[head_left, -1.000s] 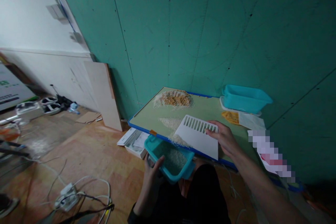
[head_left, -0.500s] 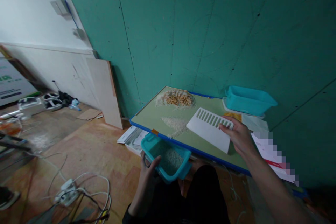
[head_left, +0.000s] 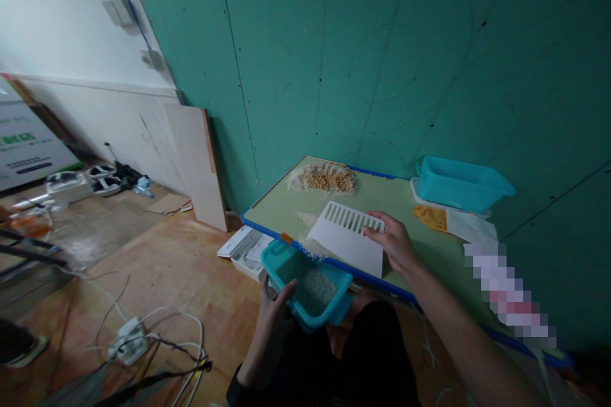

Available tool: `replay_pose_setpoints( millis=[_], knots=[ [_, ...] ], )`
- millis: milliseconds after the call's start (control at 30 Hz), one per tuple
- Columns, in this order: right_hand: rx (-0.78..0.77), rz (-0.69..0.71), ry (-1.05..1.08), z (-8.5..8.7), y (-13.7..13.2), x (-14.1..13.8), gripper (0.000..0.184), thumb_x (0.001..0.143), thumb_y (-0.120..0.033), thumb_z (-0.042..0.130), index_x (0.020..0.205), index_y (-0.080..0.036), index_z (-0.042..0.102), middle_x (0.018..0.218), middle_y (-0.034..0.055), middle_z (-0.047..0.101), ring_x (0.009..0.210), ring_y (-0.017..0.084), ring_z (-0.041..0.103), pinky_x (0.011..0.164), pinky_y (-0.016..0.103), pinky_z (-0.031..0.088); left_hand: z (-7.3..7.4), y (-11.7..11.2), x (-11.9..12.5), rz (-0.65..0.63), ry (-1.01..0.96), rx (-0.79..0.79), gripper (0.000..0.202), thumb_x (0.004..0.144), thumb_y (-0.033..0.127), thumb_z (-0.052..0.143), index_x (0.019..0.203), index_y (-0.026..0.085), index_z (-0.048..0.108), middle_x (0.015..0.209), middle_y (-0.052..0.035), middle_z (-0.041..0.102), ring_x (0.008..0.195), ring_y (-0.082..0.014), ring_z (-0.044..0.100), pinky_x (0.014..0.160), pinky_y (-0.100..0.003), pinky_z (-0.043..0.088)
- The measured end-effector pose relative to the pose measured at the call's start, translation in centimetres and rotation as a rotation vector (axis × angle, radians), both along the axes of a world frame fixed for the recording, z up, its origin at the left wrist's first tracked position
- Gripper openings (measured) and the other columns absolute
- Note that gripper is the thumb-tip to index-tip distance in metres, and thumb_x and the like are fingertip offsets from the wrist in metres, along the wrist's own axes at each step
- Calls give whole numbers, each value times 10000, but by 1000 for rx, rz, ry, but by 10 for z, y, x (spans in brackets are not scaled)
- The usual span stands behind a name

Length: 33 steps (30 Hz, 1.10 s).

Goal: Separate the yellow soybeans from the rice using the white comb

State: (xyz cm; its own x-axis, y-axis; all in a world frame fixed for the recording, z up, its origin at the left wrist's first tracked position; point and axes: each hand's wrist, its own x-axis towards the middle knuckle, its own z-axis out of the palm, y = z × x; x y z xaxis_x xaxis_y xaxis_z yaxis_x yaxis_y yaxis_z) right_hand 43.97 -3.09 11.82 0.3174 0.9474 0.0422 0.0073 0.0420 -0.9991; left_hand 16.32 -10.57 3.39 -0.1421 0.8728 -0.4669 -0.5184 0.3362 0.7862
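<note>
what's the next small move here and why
I'd probably draw the white slotted scraper toward the table's blue near edge with the right hand, since white grains lie at that edge beside it, and the left hand holds the turquoise tub, partly filled with grains, just below.

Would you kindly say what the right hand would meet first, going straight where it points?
Past its white scraper, the right hand would probably meet the yellow-and-white heap, though depth is unclear.
</note>
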Motion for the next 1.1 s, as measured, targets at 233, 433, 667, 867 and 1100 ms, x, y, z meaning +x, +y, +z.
replay_pose_setpoints(
  millis=[233,433,667,867,1100],
  knots=[
    [57,38,35,7,2,0,620,518,-429,1000,1046,-200,771,836,29,803,729,217,701,712,333,549,-5,2,-1,19,-1,8,953,715,296,1030,1526,358,533,1415,-113,779,1285,-345,791,939,-411,708],
    [237,47,-217,4,32,-2,516,668,-463,908,1108,-218,794,982,74,845,834,268,752,764,380,599,-12,5,-16,-20,69,-111,1081,840,366,947,1716,412,315,1404,-146,749,1095,-326,840,794,-414,715],
    [413,83,-496,4,41,-22,360,846,-380,753,1159,-218,823,1123,92,866,934,272,799,852,391,641,-9,6,-23,-32,66,-111,1074,861,385,931,1731,413,301,1319,-132,769,1017,-303,847,849,-433,711],
    [423,143,-607,3,9,-35,317,947,-355,718,1217,-236,834,995,62,870,727,221,775,664,307,621,-9,8,-21,-3,63,-130,1078,857,345,935,1725,411,299,1370,-130,757,1040,-299,845,880,-450,713],
    [550,141,-707,1,6,-42,288,1013,-271,669,1246,-250,838,1040,71,894,734,214,831,672,269,653,-10,6,-21,-29,55,-102,1064,826,407,956,1688,424,333,1455,-145,727,1094,-324,842,854,-462,718]
  ],
)
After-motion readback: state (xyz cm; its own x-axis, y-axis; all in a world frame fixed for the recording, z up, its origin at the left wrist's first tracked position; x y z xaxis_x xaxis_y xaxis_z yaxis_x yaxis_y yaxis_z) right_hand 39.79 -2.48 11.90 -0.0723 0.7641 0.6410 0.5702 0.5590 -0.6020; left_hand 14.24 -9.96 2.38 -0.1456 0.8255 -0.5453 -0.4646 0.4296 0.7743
